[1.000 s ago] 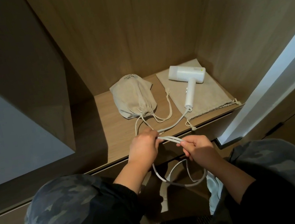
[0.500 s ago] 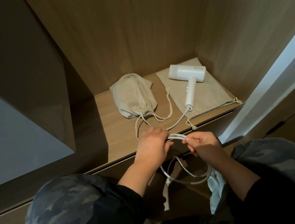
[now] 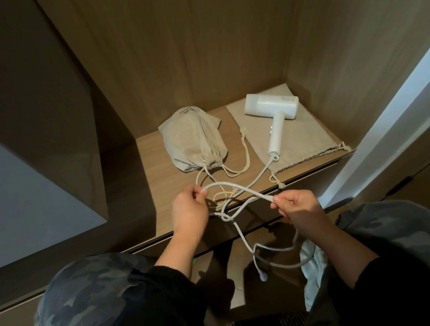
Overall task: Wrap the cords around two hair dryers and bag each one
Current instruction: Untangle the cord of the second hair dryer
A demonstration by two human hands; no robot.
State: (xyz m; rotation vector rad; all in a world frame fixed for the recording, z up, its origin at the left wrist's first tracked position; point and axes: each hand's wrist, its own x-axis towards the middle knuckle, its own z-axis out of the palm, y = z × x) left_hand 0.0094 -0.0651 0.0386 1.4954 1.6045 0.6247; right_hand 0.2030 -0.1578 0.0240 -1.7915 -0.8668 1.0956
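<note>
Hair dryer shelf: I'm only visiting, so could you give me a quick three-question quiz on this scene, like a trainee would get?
1. True or false: the white hair dryer lies on top of the flat bag, not inside it.
2. What do the left hand and the right hand both hold? A the cord; B the drawn-shut bag; C a drawstring.
3. Fill in: the cord's plug hangs ___ the shelf edge.
Key: 1 true. 2 A. 3 below.
</note>
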